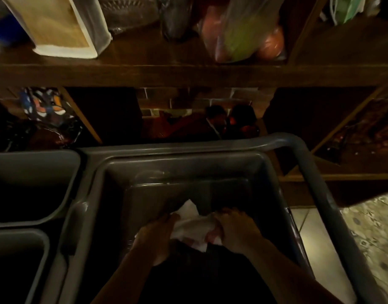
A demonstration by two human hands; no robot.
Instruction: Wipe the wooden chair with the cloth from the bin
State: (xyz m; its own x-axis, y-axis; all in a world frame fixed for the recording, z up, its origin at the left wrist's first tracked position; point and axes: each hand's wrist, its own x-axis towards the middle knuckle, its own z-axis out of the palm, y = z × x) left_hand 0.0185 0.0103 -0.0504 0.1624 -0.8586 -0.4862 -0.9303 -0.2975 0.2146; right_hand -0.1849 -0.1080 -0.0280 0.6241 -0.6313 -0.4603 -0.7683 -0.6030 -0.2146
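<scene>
A: Cloth, white crumpled fabric w/ red marks [194, 229], sits low inside the grey plastic bin [210, 148], near its front wall. Left hand [158, 238] & right hand [234, 229] both clenched on it.

B: Risk?

A: Dim light; a loose corner could snag the rim & slip free.

The cloth [189, 229] is white with some red marks near its lower edge. It is crumpled and bunched, with one corner sticking up toward the back. It is down inside the big grey bin [210, 150], low in it. My left hand [158, 235] and my right hand [237, 231] grip it at both ends.
</scene>
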